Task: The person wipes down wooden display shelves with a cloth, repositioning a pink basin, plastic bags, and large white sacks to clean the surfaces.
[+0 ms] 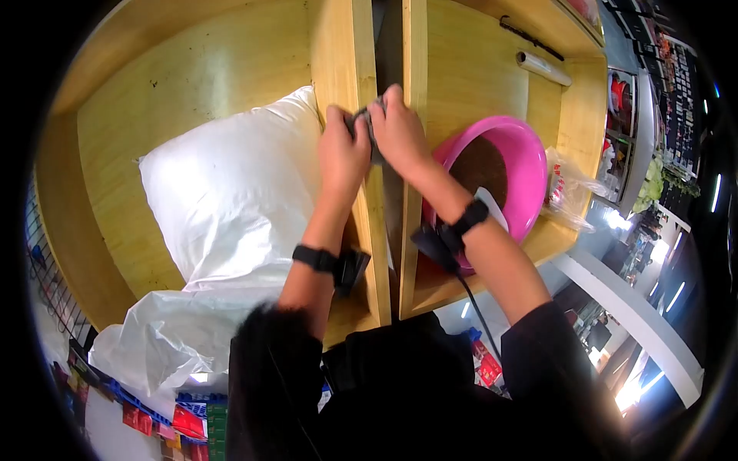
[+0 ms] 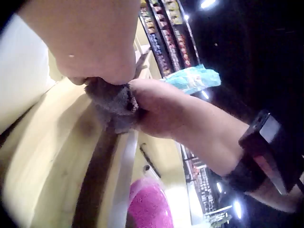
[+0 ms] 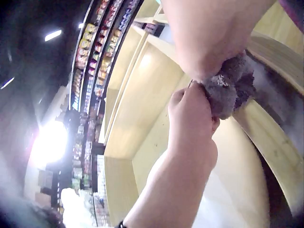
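Note:
Both hands grip a bunched dark grey cloth (image 3: 223,95) over the gap between two wooden bins. My left hand (image 1: 344,150) curls its fingers round the left part of it, and my right hand (image 1: 400,137) holds the right part close beside. In the left wrist view the crumpled cloth (image 2: 114,102) hangs below the fingers, near a bin's wooden edge. Much of the cloth is hidden inside the hands.
A full white sack (image 1: 238,184) lies in the left bin (image 1: 192,77). The right bin (image 1: 477,77) holds a pink tub (image 1: 530,177) with brown contents, a clear plastic bag (image 1: 567,188) and a plastic-wrap-like roll (image 1: 544,68). Stocked shelves (image 3: 102,52) stand beyond.

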A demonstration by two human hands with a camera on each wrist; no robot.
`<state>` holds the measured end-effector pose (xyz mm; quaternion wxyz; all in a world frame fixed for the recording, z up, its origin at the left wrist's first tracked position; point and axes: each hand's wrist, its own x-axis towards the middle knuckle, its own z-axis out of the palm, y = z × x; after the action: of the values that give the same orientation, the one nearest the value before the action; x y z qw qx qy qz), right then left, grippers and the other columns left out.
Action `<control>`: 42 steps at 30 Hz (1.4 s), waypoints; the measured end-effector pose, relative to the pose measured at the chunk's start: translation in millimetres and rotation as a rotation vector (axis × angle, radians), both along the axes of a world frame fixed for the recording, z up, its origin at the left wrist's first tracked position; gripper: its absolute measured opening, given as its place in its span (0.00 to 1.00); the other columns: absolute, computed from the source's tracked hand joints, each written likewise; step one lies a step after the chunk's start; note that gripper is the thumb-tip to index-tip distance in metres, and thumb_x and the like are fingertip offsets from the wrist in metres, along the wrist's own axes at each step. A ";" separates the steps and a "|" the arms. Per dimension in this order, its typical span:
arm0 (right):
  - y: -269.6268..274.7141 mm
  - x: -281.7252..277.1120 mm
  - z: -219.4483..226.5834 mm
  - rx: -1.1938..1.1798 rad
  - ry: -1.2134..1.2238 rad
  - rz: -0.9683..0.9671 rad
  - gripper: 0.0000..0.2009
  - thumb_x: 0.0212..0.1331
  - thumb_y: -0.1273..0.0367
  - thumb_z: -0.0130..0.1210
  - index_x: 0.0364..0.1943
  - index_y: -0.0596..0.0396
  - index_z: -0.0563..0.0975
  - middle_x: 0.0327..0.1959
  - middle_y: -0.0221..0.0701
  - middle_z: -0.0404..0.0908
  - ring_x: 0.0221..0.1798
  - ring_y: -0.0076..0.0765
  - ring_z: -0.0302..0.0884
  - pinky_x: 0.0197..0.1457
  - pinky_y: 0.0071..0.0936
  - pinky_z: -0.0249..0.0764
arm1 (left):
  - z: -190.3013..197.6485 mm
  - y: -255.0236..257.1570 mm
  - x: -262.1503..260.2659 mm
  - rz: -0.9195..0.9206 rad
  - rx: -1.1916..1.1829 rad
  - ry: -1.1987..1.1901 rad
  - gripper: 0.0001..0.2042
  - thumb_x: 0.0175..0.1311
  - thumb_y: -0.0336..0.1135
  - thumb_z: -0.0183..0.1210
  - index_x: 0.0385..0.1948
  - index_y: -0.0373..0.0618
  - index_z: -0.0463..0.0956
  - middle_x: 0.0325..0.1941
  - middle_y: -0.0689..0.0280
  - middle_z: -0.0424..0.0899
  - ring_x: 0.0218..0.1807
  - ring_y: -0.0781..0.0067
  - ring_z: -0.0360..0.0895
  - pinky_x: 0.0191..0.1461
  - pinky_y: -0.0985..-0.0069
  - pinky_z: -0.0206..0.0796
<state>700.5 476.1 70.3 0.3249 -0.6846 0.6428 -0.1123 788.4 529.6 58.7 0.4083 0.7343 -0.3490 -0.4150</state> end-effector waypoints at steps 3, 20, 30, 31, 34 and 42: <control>1.3 -0.1 1.1 0.042 0.014 0.010 0.09 0.59 0.66 0.44 0.35 0.57 0.62 0.25 0.52 0.75 0.31 0.63 0.72 0.32 0.52 0.66 | -4.6 -9.6 -2.5 -0.016 0.006 0.017 0.09 0.61 0.35 0.51 0.30 0.40 0.62 0.24 0.51 0.72 0.28 0.51 0.71 0.32 0.64 0.62; -4.0 -4.7 11.4 0.063 0.073 0.202 0.09 0.61 0.67 0.40 0.36 0.60 0.61 0.26 0.54 0.75 0.31 0.62 0.74 0.32 0.54 0.70 | -1.1 -5.0 -10.0 -0.100 0.030 -0.240 0.09 0.62 0.38 0.48 0.29 0.42 0.62 0.24 0.48 0.74 0.29 0.44 0.72 0.29 0.56 0.62; -112.7 28.8 -4.4 -0.047 0.034 0.138 0.12 0.60 0.64 0.41 0.34 0.62 0.64 0.25 0.56 0.75 0.32 0.66 0.71 0.36 0.53 0.67 | -3.9 -111.6 16.7 -0.010 -0.036 -0.198 0.11 0.63 0.39 0.44 0.31 0.39 0.61 0.28 0.46 0.75 0.34 0.42 0.72 0.34 0.57 0.62; -109.3 27.3 -3.8 -0.041 0.026 0.142 0.12 0.58 0.65 0.42 0.35 0.63 0.64 0.25 0.56 0.75 0.33 0.65 0.72 0.37 0.53 0.68 | -2.1 -105.2 13.8 -0.008 -0.030 -0.195 0.11 0.63 0.39 0.44 0.31 0.39 0.61 0.28 0.46 0.75 0.34 0.42 0.72 0.34 0.57 0.62; -71.9 16.1 1.1 0.069 0.065 0.092 0.11 0.58 0.66 0.43 0.37 0.61 0.63 0.26 0.56 0.75 0.33 0.64 0.73 0.37 0.54 0.68 | 2.6 -71.6 5.0 0.002 -0.027 -0.206 0.10 0.63 0.38 0.46 0.31 0.39 0.61 0.27 0.46 0.75 0.33 0.42 0.72 0.34 0.58 0.62; -54.6 8.1 -5.2 0.009 0.065 0.139 0.09 0.59 0.66 0.43 0.36 0.59 0.64 0.24 0.54 0.75 0.31 0.63 0.73 0.35 0.56 0.68 | -7.9 -56.8 7.7 -0.063 -0.020 -0.071 0.10 0.61 0.37 0.48 0.31 0.39 0.61 0.27 0.47 0.75 0.33 0.42 0.72 0.34 0.57 0.62</control>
<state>708.5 421.5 65.2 0.3140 -0.7293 0.6045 -0.0643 796.1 472.8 50.7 0.3895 0.7332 -0.3904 -0.3979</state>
